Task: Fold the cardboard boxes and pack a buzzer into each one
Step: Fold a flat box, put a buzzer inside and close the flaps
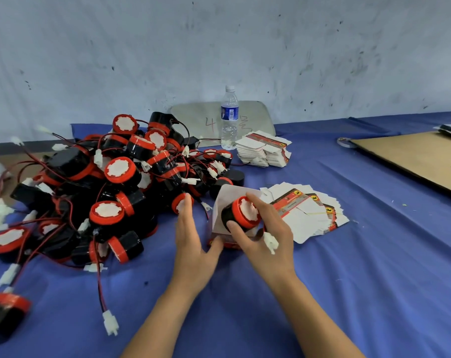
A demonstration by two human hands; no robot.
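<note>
The right grip (276, 223) curls round a black-and-red buzzer (241, 215), thumb on its black side, held against a half-folded cardboard box (223, 200). The left grip (190, 244), fingers straight, touches the box's lower edge with its thumb. Left of it lies the buzzer pile (102, 182). Just right of the right grip are fanned flat boxes (312, 215) on the blue worktop (348, 280).

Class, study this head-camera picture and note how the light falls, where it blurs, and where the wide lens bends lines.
Head view: light soft and even, shadows faint on the blue cloth; the corner buzzer at lower left smeared by blur; the held buzzer, in the right hand, fairly sharp; the cloth's far edge bows with the wide lens.
</note>
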